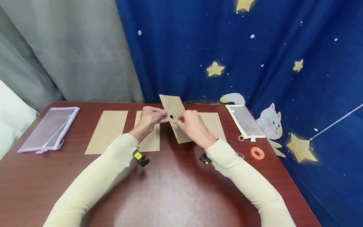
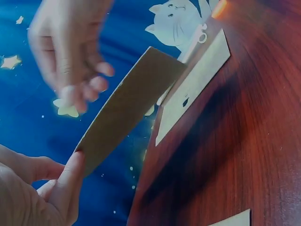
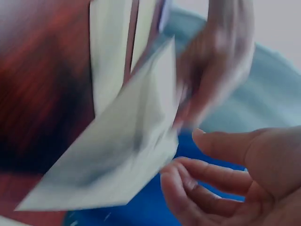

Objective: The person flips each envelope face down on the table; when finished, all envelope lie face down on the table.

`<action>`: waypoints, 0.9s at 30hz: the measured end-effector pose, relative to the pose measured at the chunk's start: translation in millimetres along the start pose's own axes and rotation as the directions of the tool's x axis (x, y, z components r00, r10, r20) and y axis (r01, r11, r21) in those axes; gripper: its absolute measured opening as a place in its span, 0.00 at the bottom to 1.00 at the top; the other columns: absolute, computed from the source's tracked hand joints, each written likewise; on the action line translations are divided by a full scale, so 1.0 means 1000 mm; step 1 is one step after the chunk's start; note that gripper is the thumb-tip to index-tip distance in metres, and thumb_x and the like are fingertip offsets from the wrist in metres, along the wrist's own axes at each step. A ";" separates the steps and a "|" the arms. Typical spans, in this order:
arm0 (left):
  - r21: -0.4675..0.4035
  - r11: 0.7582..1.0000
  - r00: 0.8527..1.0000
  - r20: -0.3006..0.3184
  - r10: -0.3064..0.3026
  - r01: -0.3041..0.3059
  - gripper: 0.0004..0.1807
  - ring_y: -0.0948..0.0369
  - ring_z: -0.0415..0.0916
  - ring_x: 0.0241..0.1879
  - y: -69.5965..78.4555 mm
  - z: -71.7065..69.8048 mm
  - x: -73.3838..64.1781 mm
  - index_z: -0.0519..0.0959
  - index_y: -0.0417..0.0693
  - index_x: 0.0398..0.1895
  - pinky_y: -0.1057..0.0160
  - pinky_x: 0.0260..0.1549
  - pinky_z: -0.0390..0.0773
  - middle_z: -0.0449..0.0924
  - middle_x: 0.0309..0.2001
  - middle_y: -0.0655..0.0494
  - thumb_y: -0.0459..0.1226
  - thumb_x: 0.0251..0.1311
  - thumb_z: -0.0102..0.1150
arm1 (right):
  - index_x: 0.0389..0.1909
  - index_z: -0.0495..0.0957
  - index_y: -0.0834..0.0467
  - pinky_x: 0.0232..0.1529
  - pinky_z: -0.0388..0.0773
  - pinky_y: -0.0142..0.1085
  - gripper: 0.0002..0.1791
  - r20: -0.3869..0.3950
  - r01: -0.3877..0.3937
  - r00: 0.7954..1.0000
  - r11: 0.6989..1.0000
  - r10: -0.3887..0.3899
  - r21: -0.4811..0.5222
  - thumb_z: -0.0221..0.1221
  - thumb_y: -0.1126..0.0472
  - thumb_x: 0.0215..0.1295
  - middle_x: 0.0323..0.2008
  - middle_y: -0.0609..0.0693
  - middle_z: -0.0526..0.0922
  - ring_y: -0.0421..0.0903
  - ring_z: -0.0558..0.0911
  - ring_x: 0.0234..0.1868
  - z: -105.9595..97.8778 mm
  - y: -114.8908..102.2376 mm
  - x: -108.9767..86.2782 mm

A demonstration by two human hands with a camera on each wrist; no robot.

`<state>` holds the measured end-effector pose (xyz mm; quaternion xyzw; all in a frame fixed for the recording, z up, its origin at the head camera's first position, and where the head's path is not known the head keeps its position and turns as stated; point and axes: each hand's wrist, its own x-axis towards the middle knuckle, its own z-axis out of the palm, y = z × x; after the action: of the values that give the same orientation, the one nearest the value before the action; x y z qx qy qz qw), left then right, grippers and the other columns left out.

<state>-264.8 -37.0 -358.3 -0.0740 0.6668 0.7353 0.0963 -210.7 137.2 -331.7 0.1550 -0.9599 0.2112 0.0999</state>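
The held card [image 1: 173, 104] is up in the air over the far side of the table [image 1: 170, 189], tilted, between the middle card [image 1: 150, 138] and the right card [image 1: 214, 121]. The left hand [image 1: 150, 118] pinches it by one long edge, thumb and fingers on opposite faces, a grip that seems chosen to keep most of the brown surface free, including the dark mark [image 1: 171, 116]. The right hand [image 1: 194, 124] hovers close by with its fingers loosely bent and its thumb parted from them; nothing shows between, though blur could conceal a thin strand. Lifting the card probably lets both faces be reached. The left card [image 1: 107, 132] lies apart, as if spaced to avoid overlap. Behind the cards the table's far edge is near, with the blue curtain [image 1: 181, 50] just beyond, so forward room looks tight; the broad near side leaves the forearms more freedom. The orange ring [image 1: 257, 153] sits near the right edge.
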 end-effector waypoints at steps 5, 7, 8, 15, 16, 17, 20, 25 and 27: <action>0.033 0.999 0.998 -0.055 0.005 -0.003 0.15 0.66 0.85 0.22 0.003 0.004 -0.005 0.81 0.24 0.50 0.65 0.37 0.88 0.84 0.21 0.54 0.24 0.60 0.59 | 0.31 0.86 0.56 0.28 0.86 0.43 0.07 -0.040 0.128 0.988 0.925 -0.152 -0.358 0.66 0.58 0.65 0.30 0.54 0.84 0.54 0.86 0.33 0.021 -0.032 -0.012; 0.056 0.998 0.997 -0.073 0.004 0.000 0.14 0.67 0.85 0.23 0.004 0.006 -0.007 0.82 0.26 0.49 0.63 0.40 0.87 0.84 0.21 0.55 0.25 0.60 0.60 | 0.31 0.86 0.54 0.26 0.85 0.41 0.04 -0.055 0.138 0.981 0.867 -0.187 -0.479 0.64 0.61 0.64 0.29 0.54 0.84 0.53 0.85 0.32 0.029 -0.037 -0.013; 0.063 0.998 0.997 -0.079 0.005 0.000 0.14 0.67 0.85 0.23 0.005 0.007 -0.008 0.82 0.27 0.49 0.63 0.40 0.87 0.84 0.21 0.55 0.26 0.60 0.60 | 0.29 0.86 0.53 0.24 0.84 0.39 0.05 -0.068 0.133 0.978 0.841 -0.198 -0.525 0.64 0.62 0.63 0.28 0.53 0.84 0.51 0.84 0.31 0.031 -0.037 -0.014; 0.017 0.999 0.997 -0.062 0.048 -0.047 0.15 0.66 0.86 0.23 0.010 0.010 -0.011 0.81 0.24 0.50 0.65 0.36 0.87 0.85 0.22 0.55 0.25 0.62 0.60 | 0.26 0.87 0.51 0.17 0.80 0.35 0.07 -0.179 0.045 0.963 0.772 -0.202 -0.633 0.63 0.65 0.59 0.23 0.51 0.84 0.47 0.84 0.25 0.035 -0.033 -0.008; 0.010 0.998 0.997 -0.057 0.057 -0.056 0.15 0.66 0.86 0.23 0.010 0.010 -0.011 0.81 0.23 0.50 0.66 0.36 0.87 0.85 0.22 0.55 0.25 0.62 0.60 | 0.27 0.87 0.52 0.17 0.80 0.36 0.07 -0.186 0.037 0.963 0.777 -0.196 -0.629 0.63 0.65 0.59 0.23 0.51 0.84 0.48 0.84 0.25 0.034 -0.032 -0.006; 0.002 0.998 0.997 -0.050 0.066 -0.066 0.15 0.66 0.86 0.23 0.010 0.010 -0.011 0.80 0.23 0.50 0.65 0.36 0.87 0.85 0.23 0.54 0.26 0.62 0.61 | 0.28 0.87 0.53 0.17 0.80 0.36 0.06 -0.192 0.030 0.963 0.783 -0.189 -0.622 0.63 0.65 0.59 0.23 0.52 0.83 0.48 0.84 0.25 0.032 -0.032 -0.005; -0.034 0.996 0.996 -0.032 0.081 -0.082 0.16 0.65 0.86 0.23 0.010 0.010 -0.010 0.80 0.23 0.51 0.64 0.37 0.88 0.87 0.27 0.51 0.28 0.64 0.63 | 0.30 0.87 0.56 0.19 0.81 0.38 0.05 -0.198 0.012 0.968 0.816 -0.154 -0.578 0.63 0.65 0.60 0.25 0.54 0.84 0.51 0.85 0.26 0.026 -0.030 -0.001; -0.078 0.997 1.000 0.004 -0.001 0.001 0.19 0.60 0.88 0.36 -0.001 0.012 -0.004 0.76 0.27 0.59 0.59 0.48 0.86 0.85 0.49 0.35 0.34 0.72 0.56 | 0.31 0.85 0.59 0.23 0.83 0.45 0.05 -0.225 -0.045 0.972 0.891 -0.065 -0.451 0.62 0.64 0.64 0.28 0.57 0.86 0.56 0.86 0.29 0.012 -0.026 0.006; -0.086 0.992 0.995 0.056 -0.088 0.093 0.22 0.54 0.86 0.50 -0.009 0.014 0.000 0.72 0.29 0.65 0.58 0.56 0.83 0.77 0.61 0.31 0.35 0.76 0.50 | 0.29 0.85 0.59 0.25 0.84 0.47 0.05 -0.241 -0.072 0.970 0.921 -0.025 -0.383 0.61 0.65 0.64 0.28 0.58 0.86 0.57 0.87 0.29 0.007 -0.026 0.008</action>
<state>-262.0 -22.7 -366.0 -0.0892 0.6268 0.7606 0.1434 -210.6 109.9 -326.1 0.0937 -0.9652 0.0351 0.2417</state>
